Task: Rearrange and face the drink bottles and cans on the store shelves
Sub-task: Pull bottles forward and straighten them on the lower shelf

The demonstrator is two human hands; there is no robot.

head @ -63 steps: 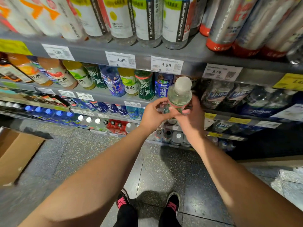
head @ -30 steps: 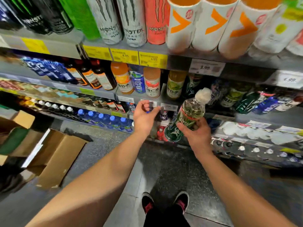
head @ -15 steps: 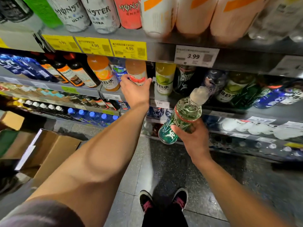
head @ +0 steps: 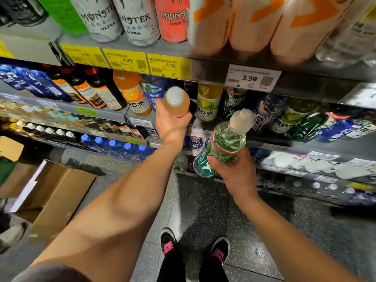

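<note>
Left hand [head: 171, 123] grips peach bottle [head: 176, 102] at middle shelf [head: 305, 148] front. Right hand [head: 234, 169] grips green bottle [head: 220, 145] low on body, tilted, clear of shelf. Both bottles look full: likely weighty, smooth plastic, slippery. Best hold probably mid-body.

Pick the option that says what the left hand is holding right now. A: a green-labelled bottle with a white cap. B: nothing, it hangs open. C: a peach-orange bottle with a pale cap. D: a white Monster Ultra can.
C: the left hand grips a peach-orange bottle with a pale cap in front of the shelf, while the green-labelled bottle sits in the right hand.
</note>
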